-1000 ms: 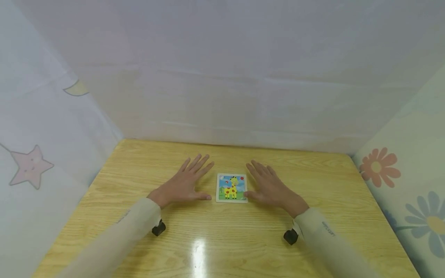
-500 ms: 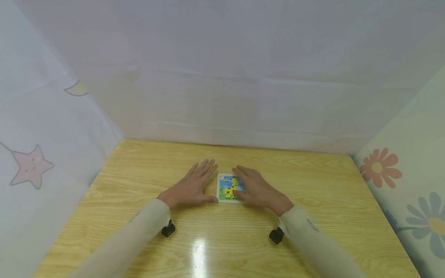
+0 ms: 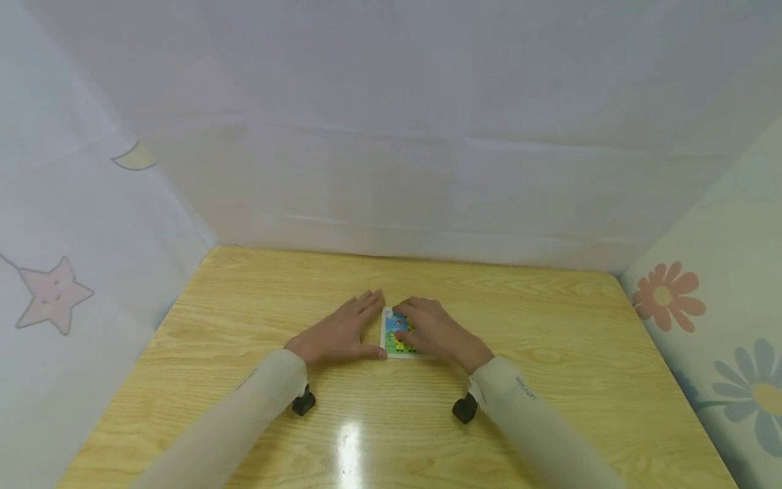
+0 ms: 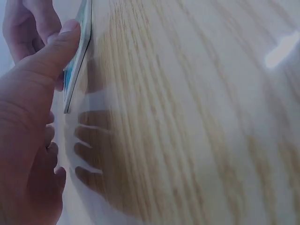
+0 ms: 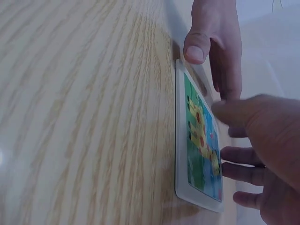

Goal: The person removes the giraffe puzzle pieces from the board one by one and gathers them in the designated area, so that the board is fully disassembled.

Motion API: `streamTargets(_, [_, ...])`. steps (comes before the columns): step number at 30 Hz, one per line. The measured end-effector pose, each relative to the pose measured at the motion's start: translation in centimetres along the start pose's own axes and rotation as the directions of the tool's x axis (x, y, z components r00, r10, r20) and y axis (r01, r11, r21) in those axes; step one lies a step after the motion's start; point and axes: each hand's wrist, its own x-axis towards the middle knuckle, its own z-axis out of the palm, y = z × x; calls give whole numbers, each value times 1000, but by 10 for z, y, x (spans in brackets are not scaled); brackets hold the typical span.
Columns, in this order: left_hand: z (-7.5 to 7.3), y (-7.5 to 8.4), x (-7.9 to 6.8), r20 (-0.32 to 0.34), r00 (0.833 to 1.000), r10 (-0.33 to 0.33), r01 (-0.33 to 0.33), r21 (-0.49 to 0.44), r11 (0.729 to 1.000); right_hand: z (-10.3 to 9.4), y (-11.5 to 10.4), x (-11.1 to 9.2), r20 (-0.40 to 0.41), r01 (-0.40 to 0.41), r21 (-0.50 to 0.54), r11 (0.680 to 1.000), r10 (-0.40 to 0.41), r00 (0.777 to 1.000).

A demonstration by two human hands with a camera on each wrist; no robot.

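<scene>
A small square giraffe picture puzzle (image 3: pixel 394 337) with a white rim lies flat on the wooden table. My left hand (image 3: pixel 339 334) is at its left side, fingers extended and thumb tip right at the near left corner. Over the right part of the puzzle hovers my right hand (image 3: pixel 441 333), which hides much of the giraffe in the head view. In the right wrist view the giraffe picture (image 5: pixel 199 136) shows fully, with the right thumb close above it and the fingers past its far edge. Seen from the left wrist, the puzzle's edge (image 4: pixel 75 79) appears thin.
The wooden table (image 3: pixel 244 292) carries a bright light reflection near its front. Pale cloth walls (image 3: pixel 391 170) with printed flowers, a star and a moon enclose it at the back and sides. A black wrist device (image 3: pixel 303 401) hangs below each sleeve.
Both hands have moved inward. The left has come up to the puzzle's left edge, and the right has slid leftward over the picture. The puzzle stays about where it was.
</scene>
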Motion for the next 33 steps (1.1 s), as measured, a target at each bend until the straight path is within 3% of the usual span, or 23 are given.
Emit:
streamTargets(13, [-3,6,2,55,998,-10,8,38,999,0,-9,8,11,-20,-106,994,22,1000])
streamTargets(33, [-6,13,4,102,994,-44,38,62,997,-10,-22,18,138,-82,-185,979,108,984])
